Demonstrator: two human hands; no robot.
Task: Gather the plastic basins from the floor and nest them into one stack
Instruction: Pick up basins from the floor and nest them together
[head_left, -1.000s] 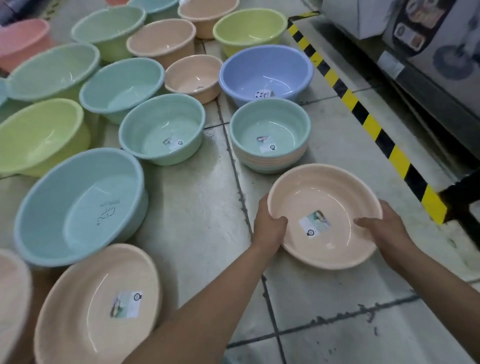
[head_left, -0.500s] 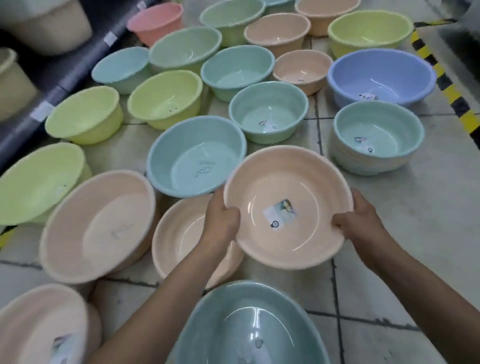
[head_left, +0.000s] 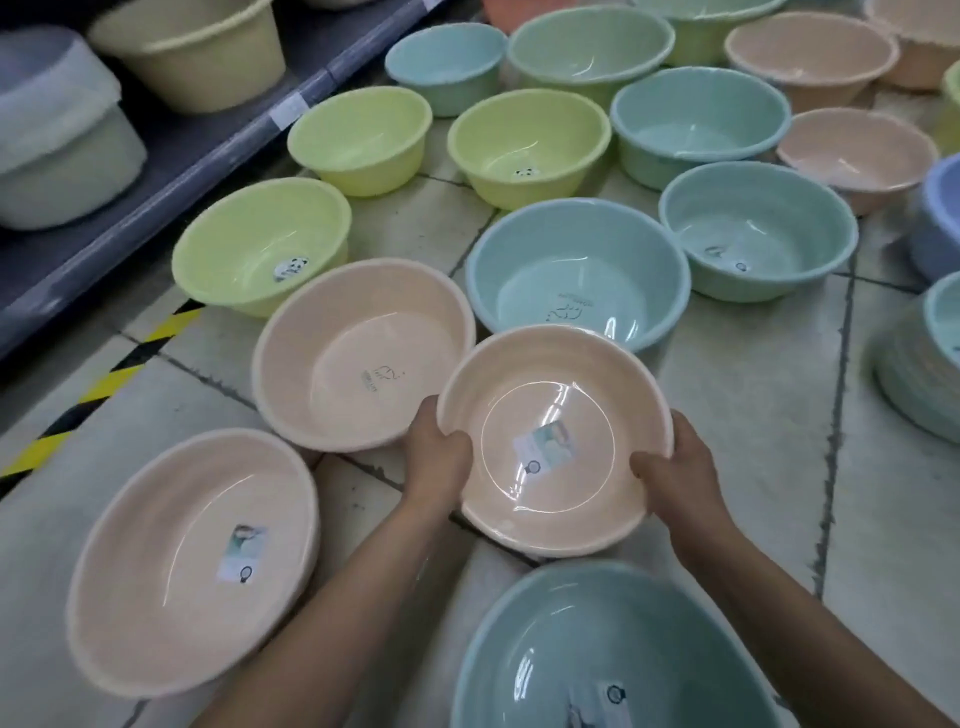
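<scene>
I hold a peach basin (head_left: 550, 395) with a label inside, one hand on each side of its rim. My left hand (head_left: 435, 453) grips the left rim and my right hand (head_left: 672, 470) grips the right rim. It seems to sit in another peach basin whose rim shows just below it. To its left a larger peach basin (head_left: 363, 353) stands on the floor, and another labelled peach basin (head_left: 192, 561) lies nearer me. A teal basin (head_left: 613, 649) is right below my arms. A nested stack topped by a teal basin (head_left: 924, 374) stands at the right edge.
Several green, teal, blue and peach basins cover the tiled floor (head_left: 753, 441) beyond. A grey shelf (head_left: 171, 150) with tubs runs along the left, fronted by yellow-black tape (head_left: 104, 384). A lilac basin (head_left: 943, 218) sits at the right edge.
I have carried the peach basin leftward, away from the teal-topped stack, and lowered it over a peach basin on the floor. My view swung left toward the shelf.
</scene>
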